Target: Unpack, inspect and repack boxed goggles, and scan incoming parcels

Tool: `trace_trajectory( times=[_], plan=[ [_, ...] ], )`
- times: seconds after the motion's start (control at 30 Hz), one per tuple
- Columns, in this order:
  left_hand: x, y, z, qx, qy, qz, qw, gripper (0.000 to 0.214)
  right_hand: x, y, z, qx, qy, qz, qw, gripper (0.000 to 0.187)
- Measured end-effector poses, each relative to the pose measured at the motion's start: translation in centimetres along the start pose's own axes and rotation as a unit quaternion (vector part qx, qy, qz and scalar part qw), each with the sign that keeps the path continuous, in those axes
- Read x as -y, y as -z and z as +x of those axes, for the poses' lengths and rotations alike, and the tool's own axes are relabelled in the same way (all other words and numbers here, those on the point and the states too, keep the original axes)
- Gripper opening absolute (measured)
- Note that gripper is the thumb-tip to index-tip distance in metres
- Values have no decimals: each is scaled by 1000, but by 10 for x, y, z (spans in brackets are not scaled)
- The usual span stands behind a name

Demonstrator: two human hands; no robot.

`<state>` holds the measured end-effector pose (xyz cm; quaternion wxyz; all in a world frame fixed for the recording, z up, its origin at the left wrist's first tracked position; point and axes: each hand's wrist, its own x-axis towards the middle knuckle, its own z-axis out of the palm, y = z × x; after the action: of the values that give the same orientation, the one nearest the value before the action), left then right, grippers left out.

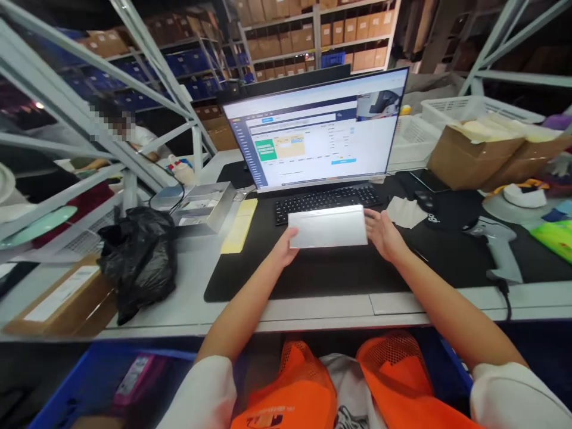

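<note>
A flat white packet [328, 227] is held just in front of the black keyboard [326, 198], over the black desk mat [322, 268]. My left hand [286, 244] grips its left end, fingers closed round the edge. My right hand [382, 233] holds its right end, fingers curled against the side. The monitor [317, 134] behind the keyboard shows a lit software page.
A black plastic bag [138, 256] and a labelled cardboard box [62, 301] sit at the left. A handheld scanner [498, 247] lies on the mat at the right, open cardboard boxes [473, 155] behind it. Another person sits beyond the shelving at far left. A blue bin [89, 381] stands under the table.
</note>
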<state>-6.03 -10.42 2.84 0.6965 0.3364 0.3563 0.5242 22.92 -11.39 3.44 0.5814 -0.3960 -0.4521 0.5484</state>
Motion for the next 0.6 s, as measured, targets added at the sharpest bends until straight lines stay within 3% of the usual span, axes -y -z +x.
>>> trace_trajectory(
  times=[0.13, 0.3, 0.43, 0.6],
  plan=[
    [-3, 20, 0, -12, 14, -16, 1000, 48, 2, 6, -11, 60, 127, -122, 983, 48],
    [-2, 29, -2, -42, -16, -29, 999, 42, 7, 6, -19, 60, 274, -326, 903, 20],
    [5, 25, -1, -40, -52, -1, 998, 58, 5, 11, -13, 72, 275, -395, 874, 13],
    [8, 22, -1, -32, -65, 22, 997, 79, -3, 13, -6, 85, 269, -399, 873, 22]
  ],
)
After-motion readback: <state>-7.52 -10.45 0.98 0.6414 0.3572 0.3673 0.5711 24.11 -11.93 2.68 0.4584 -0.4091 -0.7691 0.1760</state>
